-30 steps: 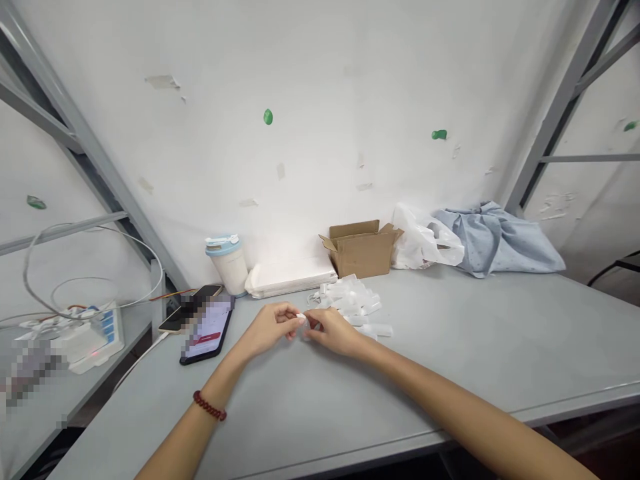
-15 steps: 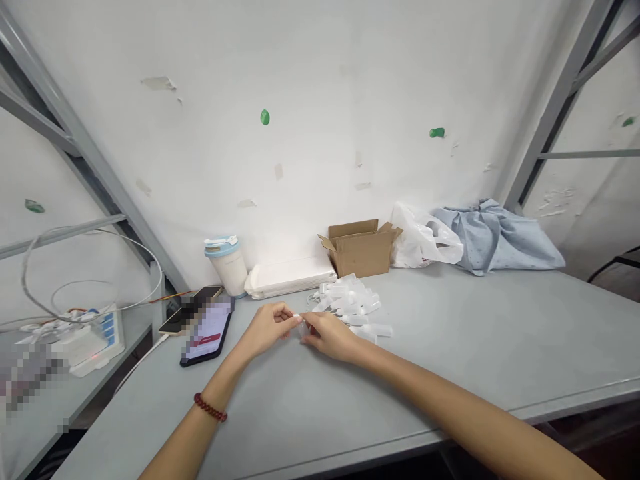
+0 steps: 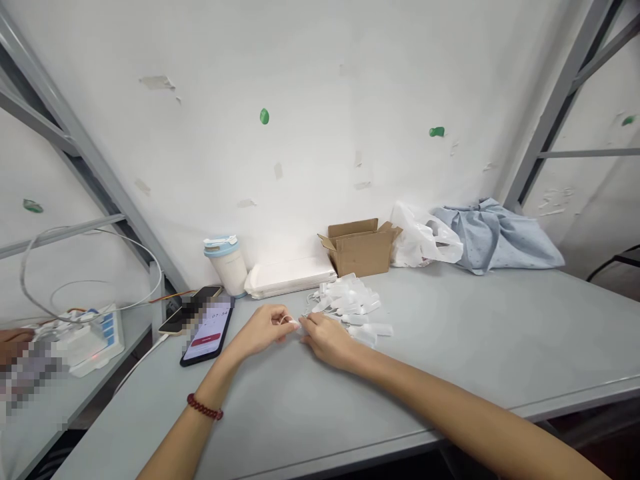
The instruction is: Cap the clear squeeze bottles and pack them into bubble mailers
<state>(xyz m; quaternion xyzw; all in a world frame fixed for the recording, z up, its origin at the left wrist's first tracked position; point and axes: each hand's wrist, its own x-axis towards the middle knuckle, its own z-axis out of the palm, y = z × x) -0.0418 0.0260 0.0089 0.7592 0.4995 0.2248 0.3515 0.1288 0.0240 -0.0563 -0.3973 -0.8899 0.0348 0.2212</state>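
At the middle of the grey table, my left hand [image 3: 265,330] pinches a small white piece [image 3: 294,323] with a thin white loop by its fingertips. My right hand [image 3: 327,340] faces it closely, fingers closed round the other end of what looks like a small translucent plastic item, mostly hidden by the fingers. Just behind my right hand lies a loose pile of small translucent white plastic items [image 3: 353,297], bottle-like, some with thin loops. A few of them [image 3: 381,330] lie apart at the pile's near right side.
Left of my hands lie a lit phone [image 3: 213,333] and a darker phone [image 3: 180,319]. Along the wall stand a lidded cup [image 3: 227,267], a flat white stack [image 3: 293,277], an open cardboard box [image 3: 363,257], a plastic bag [image 3: 425,237] and blue cloth [image 3: 500,240]. Another person's hand [image 3: 15,343] shows near a power strip [image 3: 97,360].
My left hand has turned slightly and a thin white loop now shows at its fingertips. My right fingers have closed up a little. Another person's hand has appeared at the far left.
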